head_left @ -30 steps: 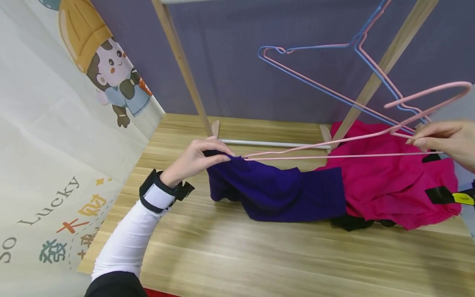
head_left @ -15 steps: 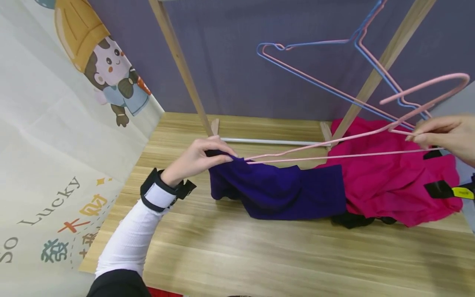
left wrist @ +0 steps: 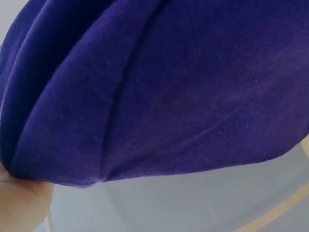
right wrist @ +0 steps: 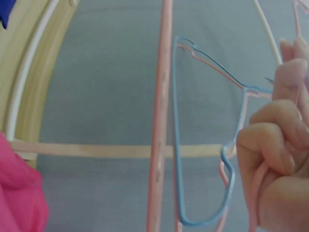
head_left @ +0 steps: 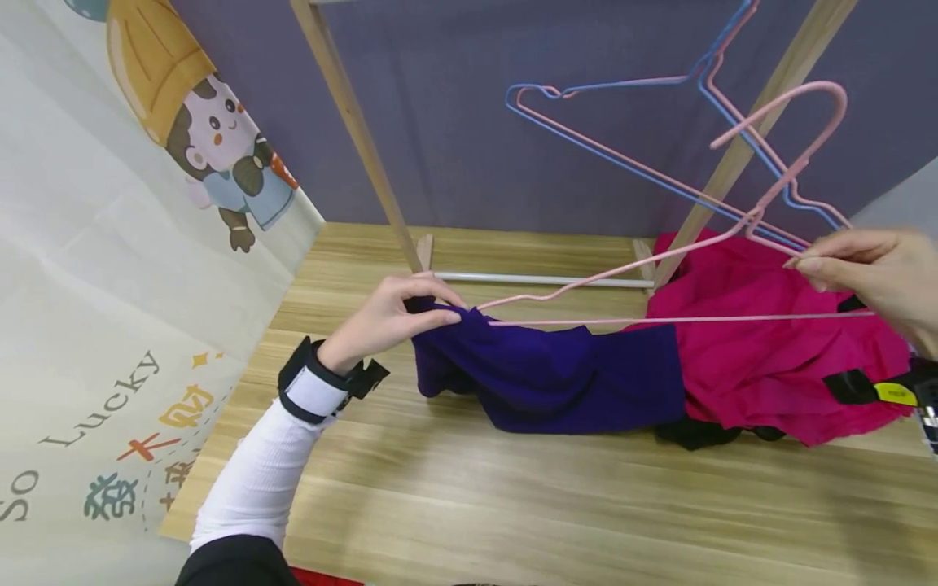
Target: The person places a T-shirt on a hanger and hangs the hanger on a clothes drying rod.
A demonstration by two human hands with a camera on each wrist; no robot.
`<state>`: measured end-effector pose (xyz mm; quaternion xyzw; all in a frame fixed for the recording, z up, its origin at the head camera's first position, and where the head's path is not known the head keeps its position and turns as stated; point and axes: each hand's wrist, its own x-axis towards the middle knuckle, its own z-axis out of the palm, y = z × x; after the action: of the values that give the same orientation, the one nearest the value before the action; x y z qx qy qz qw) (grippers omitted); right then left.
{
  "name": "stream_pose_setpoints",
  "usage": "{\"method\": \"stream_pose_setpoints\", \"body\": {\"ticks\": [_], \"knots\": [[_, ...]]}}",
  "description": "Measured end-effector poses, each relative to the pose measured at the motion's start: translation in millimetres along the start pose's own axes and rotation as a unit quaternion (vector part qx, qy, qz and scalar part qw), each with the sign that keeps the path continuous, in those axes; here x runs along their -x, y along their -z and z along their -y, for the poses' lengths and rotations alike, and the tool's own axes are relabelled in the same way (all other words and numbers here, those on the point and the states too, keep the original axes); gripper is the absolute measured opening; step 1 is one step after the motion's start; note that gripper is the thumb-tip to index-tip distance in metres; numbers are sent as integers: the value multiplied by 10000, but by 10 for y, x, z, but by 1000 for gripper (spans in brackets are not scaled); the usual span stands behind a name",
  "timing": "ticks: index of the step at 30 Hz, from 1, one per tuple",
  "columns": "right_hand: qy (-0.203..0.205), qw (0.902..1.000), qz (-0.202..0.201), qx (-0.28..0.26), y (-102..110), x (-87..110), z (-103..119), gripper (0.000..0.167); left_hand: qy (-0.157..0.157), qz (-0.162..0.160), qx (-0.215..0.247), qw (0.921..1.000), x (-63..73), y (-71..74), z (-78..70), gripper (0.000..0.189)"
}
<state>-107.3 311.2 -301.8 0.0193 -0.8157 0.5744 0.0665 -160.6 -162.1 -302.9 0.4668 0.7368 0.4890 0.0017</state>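
Note:
My left hand (head_left: 396,317) pinches the top edge of a dark purple garment (head_left: 572,378) between thumb and fingers. The cloth hangs from there toward the wooden surface. In the left wrist view the purple fabric (left wrist: 169,96) fills most of the picture, with part of the hand (left wrist: 21,205) at lower left. A pink wire hanger (head_left: 782,181) has its left end tucked inside the garment's edge, where the tip is hidden. My right hand (head_left: 872,273) grips this hanger by its right shoulder. The right wrist view shows curled fingers (right wrist: 277,145) around the pink wire.
Behind, a blue hanger (head_left: 615,167) hangs together with another pink one. A rack with wooden posts (head_left: 359,122) and a low white bar (head_left: 542,280) stands at the back. Magenta cloth (head_left: 769,366) lies at right, with something black (head_left: 692,434) under it. A printed curtain (head_left: 95,268) borders the left.
The right hand has shifted left, and the pink hanger's hook has swung up and left as its frame tilts more upright. The left hand and purple garment have barely moved.

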Motion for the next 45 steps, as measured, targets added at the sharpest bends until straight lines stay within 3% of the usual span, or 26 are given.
{"method": "stream_pose_setpoints", "body": {"ticks": [8,12,18,22,26,29,32,37,45], "knots": [[-522,9980,221,276,-78,96,-81,13,-30,-321,-427,9986,6,-22,0,12],[-470,9974,268,485,-176,143,-38,14,-118,-407,-630,9971,-7,-49,-6,12],[-304,9976,262,560,-417,187,75,17,220,-327,-931,9949,-69,-130,-18,10],[-358,9975,89,602,-488,230,86,19,480,-511,-917,9933,-87,-136,-26,12],[-365,9988,34,333,-481,264,57,18,457,-602,-1147,9905,-97,-75,-73,13],[-342,9993,11,142,-463,277,35,17,290,-420,-1792,9825,-141,-8,-137,10],[-260,9990,-3,-372,-453,293,14,14,153,-1,-2192,9756,-204,73,-225,9],[-171,9880,-75,-1531,-464,309,13,12,252,585,-2044,9768,-289,148,-336,9],[36,9797,-286,-1985,-594,338,130,14,276,617,-2100,9754,-374,55,-336,10]]}}
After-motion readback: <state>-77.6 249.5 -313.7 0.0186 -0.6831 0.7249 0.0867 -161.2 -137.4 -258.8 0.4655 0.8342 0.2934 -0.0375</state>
